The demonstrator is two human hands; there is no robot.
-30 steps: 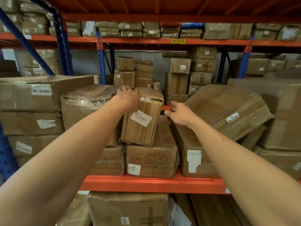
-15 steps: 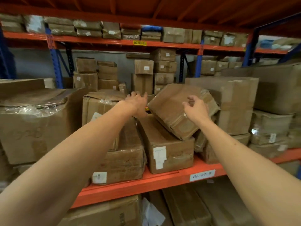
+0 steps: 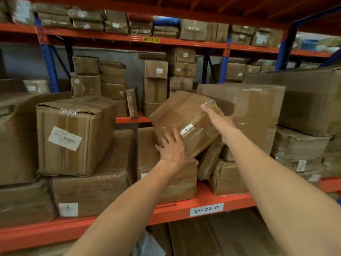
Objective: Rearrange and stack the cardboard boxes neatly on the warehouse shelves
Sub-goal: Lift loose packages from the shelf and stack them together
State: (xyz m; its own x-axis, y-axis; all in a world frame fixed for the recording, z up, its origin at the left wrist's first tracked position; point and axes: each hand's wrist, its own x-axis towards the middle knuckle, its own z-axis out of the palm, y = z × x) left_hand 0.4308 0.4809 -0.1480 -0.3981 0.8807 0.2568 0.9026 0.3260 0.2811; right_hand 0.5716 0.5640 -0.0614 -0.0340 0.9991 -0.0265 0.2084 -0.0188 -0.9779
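Observation:
A tilted cardboard box (image 3: 184, 119) with a small white label leans on a lower box (image 3: 147, 145) in the middle of the orange shelf (image 3: 184, 207). My left hand (image 3: 170, 146) lies flat against its lower left face, fingers spread and straight. My right hand (image 3: 219, 122) rests on its upper right side, thumb up on the top face; its fingers are hidden behind the box. A tall upright box (image 3: 73, 133) with a barcode label stands to the left.
Large stacked boxes (image 3: 258, 108) press close on the right, and more (image 3: 299, 148) sit beyond them. A wide flat box (image 3: 88, 193) lies under the tall one. Smaller boxes (image 3: 156, 82) fill the rear rack. The shelf label reads G1-02-01.
My left hand has left the tall box and moved right onto the tilted box's lower face. My right hand has slid onto its right side. The view has shifted right.

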